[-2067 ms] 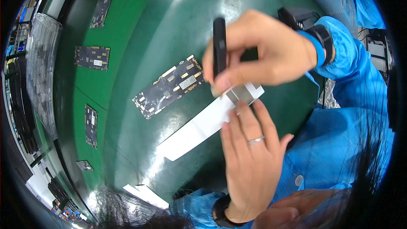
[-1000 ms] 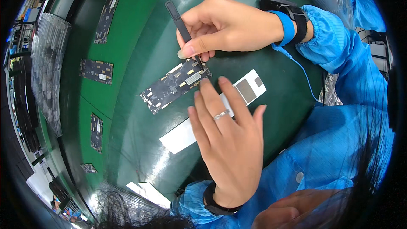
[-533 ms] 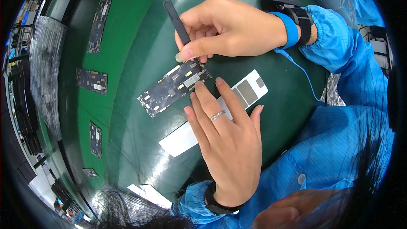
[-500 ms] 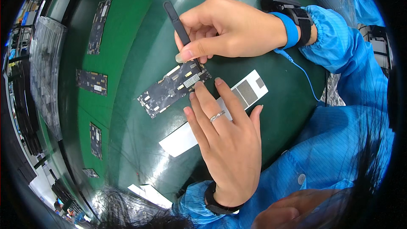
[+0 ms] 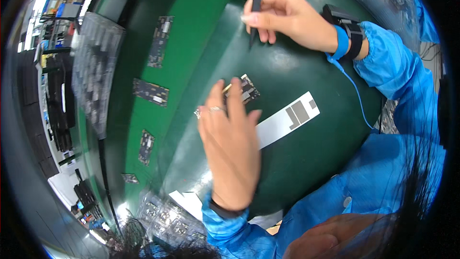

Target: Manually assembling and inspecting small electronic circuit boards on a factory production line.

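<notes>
A dark circuit board lies on the green mat, mostly covered by my left hand. The fingers of that hand are stretched out over the board, with the thumb apart; motion smears them slightly. Farther off, my right hand is closed around slim black tweezers. Their thin tip points down over the mat, apart from the board. Right of my left hand is a white backing strip with grey sticker pieces at its far end. Its near end is hidden under the hand.
Several more boards, including one, lie in a column on the bright green strip at left. Beyond them stands a stack of clear trays. Another clear tray and white paper lie near left. A blue cord trails from my right wristband.
My right hand has lifted the tweezers off the board and moved away. My left hand has shifted left from the strip onto the board, uncovering more grey pieces. The view has turned.
</notes>
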A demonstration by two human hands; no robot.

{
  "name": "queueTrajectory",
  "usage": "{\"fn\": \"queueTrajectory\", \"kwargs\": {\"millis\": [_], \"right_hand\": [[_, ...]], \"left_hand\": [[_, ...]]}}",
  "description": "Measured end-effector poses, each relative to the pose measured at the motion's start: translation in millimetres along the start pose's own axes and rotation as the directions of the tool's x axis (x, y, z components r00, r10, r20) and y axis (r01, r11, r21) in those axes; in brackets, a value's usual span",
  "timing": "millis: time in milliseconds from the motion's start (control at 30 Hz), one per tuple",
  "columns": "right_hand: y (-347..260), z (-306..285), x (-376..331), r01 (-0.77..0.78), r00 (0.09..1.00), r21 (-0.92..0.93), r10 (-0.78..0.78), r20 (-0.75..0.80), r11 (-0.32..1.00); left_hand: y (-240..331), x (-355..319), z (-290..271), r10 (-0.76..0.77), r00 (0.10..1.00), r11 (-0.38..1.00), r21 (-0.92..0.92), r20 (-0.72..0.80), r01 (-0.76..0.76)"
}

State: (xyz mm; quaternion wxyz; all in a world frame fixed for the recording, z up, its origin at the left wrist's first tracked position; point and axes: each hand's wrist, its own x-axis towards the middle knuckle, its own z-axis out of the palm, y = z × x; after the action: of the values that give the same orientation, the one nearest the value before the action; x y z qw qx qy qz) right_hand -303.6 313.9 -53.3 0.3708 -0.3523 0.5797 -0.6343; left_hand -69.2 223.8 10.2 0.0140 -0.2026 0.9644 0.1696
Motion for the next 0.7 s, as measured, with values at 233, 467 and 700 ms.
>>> {"fn": "queueTrajectory", "kwargs": {"millis": [233,467,700], "right_hand": [[32.1,2.8,-17.0,0.077,0.996,-0.001,-0.077,-0.051,0.997],[26.9,2.4,-9.6,0.185,0.982,-0.038,-0.186,-0.032,0.982],[29.1,7.0,-11.3,0.134,0.991,-0.030,-0.135,-0.027,0.991]], "left_hand": [[-72.8,78.6,17.2,0.180,0.980,0.940,-0.279,-0.086,-0.198],[-137.8,152.1,-19.2,0.253,0.912,0.964,0.001,-0.323,-0.267],[-208.5,46.7,-36.6,0.045,0.997,0.997,-0.063,-0.060,-0.048]]}}
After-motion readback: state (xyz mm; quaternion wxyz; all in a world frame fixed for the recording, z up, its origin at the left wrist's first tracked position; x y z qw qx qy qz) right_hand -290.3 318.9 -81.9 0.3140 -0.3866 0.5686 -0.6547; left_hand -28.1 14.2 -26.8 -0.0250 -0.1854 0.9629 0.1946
